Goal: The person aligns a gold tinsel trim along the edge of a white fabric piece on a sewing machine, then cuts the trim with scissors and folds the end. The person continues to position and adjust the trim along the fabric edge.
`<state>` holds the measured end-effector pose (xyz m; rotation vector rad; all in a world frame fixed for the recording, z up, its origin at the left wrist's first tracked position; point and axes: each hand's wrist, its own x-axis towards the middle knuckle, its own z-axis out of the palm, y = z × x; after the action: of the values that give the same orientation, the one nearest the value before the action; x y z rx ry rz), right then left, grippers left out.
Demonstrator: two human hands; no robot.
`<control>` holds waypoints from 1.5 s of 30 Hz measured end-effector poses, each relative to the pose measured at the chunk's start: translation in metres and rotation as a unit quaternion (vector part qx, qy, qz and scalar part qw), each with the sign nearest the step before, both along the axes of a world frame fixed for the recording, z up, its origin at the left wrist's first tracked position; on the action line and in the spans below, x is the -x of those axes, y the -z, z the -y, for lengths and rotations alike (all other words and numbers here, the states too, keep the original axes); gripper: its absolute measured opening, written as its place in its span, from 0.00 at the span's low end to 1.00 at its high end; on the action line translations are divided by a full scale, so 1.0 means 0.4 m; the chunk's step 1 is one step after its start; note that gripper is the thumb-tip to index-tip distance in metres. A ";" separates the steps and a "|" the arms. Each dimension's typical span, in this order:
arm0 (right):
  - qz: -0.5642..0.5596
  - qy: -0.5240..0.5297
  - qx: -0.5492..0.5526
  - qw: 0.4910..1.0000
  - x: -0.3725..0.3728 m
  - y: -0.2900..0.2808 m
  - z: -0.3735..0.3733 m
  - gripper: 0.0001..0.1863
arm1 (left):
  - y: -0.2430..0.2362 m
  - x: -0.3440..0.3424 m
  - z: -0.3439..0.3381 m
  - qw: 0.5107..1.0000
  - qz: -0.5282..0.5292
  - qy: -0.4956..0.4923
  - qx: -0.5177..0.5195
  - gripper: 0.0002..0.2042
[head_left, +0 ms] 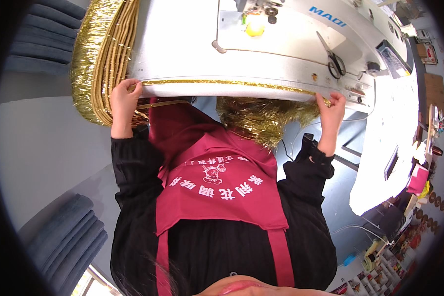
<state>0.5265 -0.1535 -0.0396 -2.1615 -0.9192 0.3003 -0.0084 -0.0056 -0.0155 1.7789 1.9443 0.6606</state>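
One white sewing table (177, 59), smooth and flat with a long straight front edge, is the largest thing near the hands. On its far side stands a white sewing machine (355, 37) with a thick, rounded arm. Close against the table's front edge hangs a maroon cloth apron (202, 148), creased softly and printed in white. Over the table's left end drapes a thick gold fringe bundle (96, 64), its outer side bristling with shiny metallic strands, its inner side layered in narrow, cord-like bands. Below the front edge, toward the table's right, a looser gold tinsel mass (261, 121) droops in a shaggy, glittering clump.

At the table's front edge, the left hand (125, 101) pinches the gold strip (222, 82) between thumb and fingers, just beside the fringe bundle. Farther right along that edge, the right hand (332, 111) grips the strip's other stretch in its fingertips. Between them the strip runs narrow, nearly straight and sparkling along the table's front edge. Toward the table's right end lie scissors (331, 55) with black looped handles and slim metal blades. Smallest is a glossy, rounded yellow object (255, 25) on the tabletop beside the machine.
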 end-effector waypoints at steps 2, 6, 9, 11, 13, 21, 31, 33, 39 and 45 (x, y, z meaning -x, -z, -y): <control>-0.002 0.001 0.001 1.000 0.003 0.003 0.004 0.28 | 0.004 -0.001 -0.002 1.000 0.009 -0.019 0.014 0.12; 0.001 0.002 0.004 1.000 0.002 0.005 0.003 0.27 | -0.004 -0.008 0.003 1.000 -0.003 -0.023 0.005 0.12; 0.002 0.004 0.007 1.000 0.001 0.004 0.004 0.27 | -0.014 -0.020 0.011 0.999 0.024 -0.023 0.004 0.11; -0.003 0.004 0.007 1.000 0.000 0.003 0.004 0.27 | -0.021 -0.024 0.012 0.999 0.037 -0.021 0.014 0.12; -0.005 0.004 0.005 1.000 0.000 0.003 0.004 0.27 | -0.024 -0.026 0.011 0.999 0.024 -0.025 0.021 0.12; 0.002 -0.016 0.010 1.000 0.005 0.003 0.010 0.28 | -0.034 -0.027 0.030 0.999 -0.040 -0.030 -0.007 0.11; 0.002 -0.011 0.012 1.000 0.008 0.004 0.007 0.28 | -0.052 -0.036 0.027 0.996 -0.081 -0.039 -0.016 0.11; 0.004 -0.014 -0.002 1.000 0.004 0.005 0.005 0.28 | -0.052 -0.042 0.026 0.995 -0.093 -0.028 -0.020 0.11; 0.005 -0.016 -0.013 1.000 -0.001 0.008 -0.003 0.28 | -0.046 -0.039 0.018 0.997 -0.076 -0.022 -0.012 0.12; 0.009 -0.018 -0.013 1.000 -0.004 0.008 -0.017 0.26 | -0.033 -0.029 0.015 0.998 -0.051 -0.022 -0.001 0.12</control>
<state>0.5281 -0.1468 -0.0428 -2.1292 -0.9683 0.2868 0.0031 -0.0116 -0.0021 1.8074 2.0559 0.5967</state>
